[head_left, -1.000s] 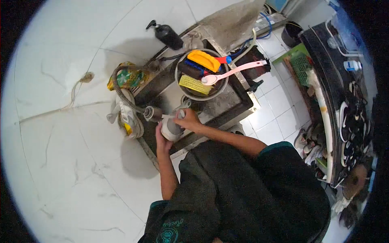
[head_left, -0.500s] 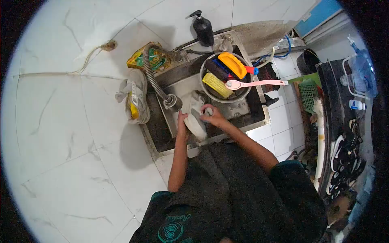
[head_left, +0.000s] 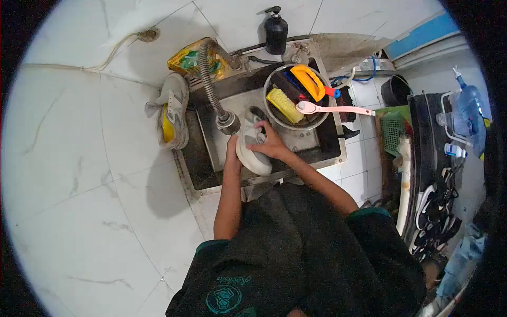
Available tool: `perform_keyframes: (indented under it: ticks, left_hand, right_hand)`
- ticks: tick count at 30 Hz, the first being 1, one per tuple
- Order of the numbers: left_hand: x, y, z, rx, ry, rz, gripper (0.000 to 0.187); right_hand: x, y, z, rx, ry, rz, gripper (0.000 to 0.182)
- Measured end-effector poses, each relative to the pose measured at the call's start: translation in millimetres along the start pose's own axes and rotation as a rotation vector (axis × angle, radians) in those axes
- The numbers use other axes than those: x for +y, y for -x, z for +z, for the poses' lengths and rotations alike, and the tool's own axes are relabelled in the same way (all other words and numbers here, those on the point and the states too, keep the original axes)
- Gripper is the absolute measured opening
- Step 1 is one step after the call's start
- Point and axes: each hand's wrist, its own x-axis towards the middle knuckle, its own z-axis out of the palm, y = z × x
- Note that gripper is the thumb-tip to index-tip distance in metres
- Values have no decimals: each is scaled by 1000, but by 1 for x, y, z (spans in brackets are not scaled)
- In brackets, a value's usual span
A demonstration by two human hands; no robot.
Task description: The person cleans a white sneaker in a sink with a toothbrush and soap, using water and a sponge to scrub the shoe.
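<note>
A white and grey shoe point(head_left: 255, 161) is held over the steel sink point(head_left: 214, 108), sole side to the left, just below the faucet head point(head_left: 228, 123). My left hand point(head_left: 233, 151) is closed along the shoe's left edge, its fingers partly hidden behind it. Across the shoe's upper lies my right hand point(head_left: 272, 142), thumb and fingers curled onto it near the opening. To the right of the shoe, a round metal basin point(head_left: 323, 122) sits in the sink with a yellow brush point(head_left: 285, 105), an orange-handled brush point(head_left: 309, 83) and a pink-handled brush point(head_left: 338, 110).
Another shoe point(head_left: 174, 111) with a yellow patch stands left of the sink. Behind the flexible faucet hose point(head_left: 205, 79) is a yellow-green packet point(head_left: 191, 59). A black pump bottle point(head_left: 277, 34) stands at the back. Several shoes point(head_left: 435, 211) are at the right.
The shoe has turned slightly, showing more of its white toe. My right hand has shifted and now lies more fully over the shoe's upper. The camera view has moved a little.
</note>
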Motion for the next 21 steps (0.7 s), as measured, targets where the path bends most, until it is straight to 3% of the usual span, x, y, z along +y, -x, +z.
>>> perform_keyframes:
  ticks: [6, 9, 12, 15, 18, 21]
  left_hand:
    - [-2, -35, -7, -11, 22, -79, 56]
    - [-1, -30, 4, -8, 110, 63, 57]
    - [11, -26, 13, -127, 325, 134, 58]
    - [23, -4, 26, -74, 337, 98, 60]
    - [24, 14, 39, 17, 255, 259, 64]
    - [16, 17, 26, 46, 255, 260, 63]
  right_hand:
    - [-33, 10, -16, -181, 76, -14, 68]
    - [-41, 13, -31, -186, 137, 24, 68]
    - [-36, 15, -47, -211, 247, 41, 71]
    - [-23, 20, -54, -204, 230, -44, 72]
    - [-5, 21, -51, -216, 252, -54, 70]
    - [-18, 28, -51, -237, 301, -11, 62]
